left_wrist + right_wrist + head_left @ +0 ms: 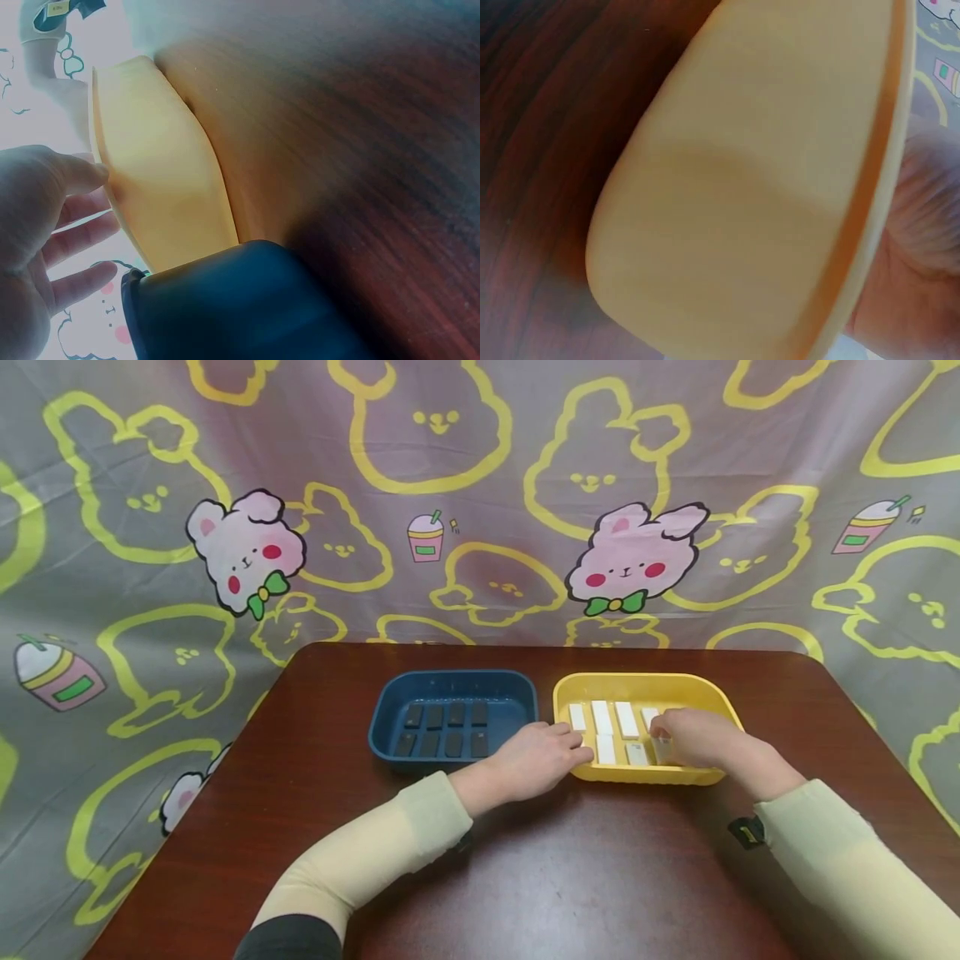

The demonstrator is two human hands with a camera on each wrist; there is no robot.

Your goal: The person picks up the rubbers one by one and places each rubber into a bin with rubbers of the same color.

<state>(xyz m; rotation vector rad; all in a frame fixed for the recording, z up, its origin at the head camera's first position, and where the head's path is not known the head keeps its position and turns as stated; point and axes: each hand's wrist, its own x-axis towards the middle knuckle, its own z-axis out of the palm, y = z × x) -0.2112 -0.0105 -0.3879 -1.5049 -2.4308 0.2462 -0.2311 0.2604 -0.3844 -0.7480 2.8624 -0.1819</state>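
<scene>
My left hand (536, 764) reaches over the near left corner of a yellow tray (641, 774). Its thumb lies on the near side of the rim, with the fingers beyond it, as the left wrist view shows. Inside this tray, white rectangular blocks (602, 718) lie in two rows. My right hand (697, 737) is in the tray's right part, its fingertips curled down on a white block (663, 750) in the near row. In the right wrist view the tray wall hides the fingertips.
A dark blue tray (378, 727) stands to the left of the yellow one, with dark rectangular blocks (453, 744) in two rows. Both sit on a reddish-brown table (570, 877). Behind hangs a patterned curtain (487, 510).
</scene>
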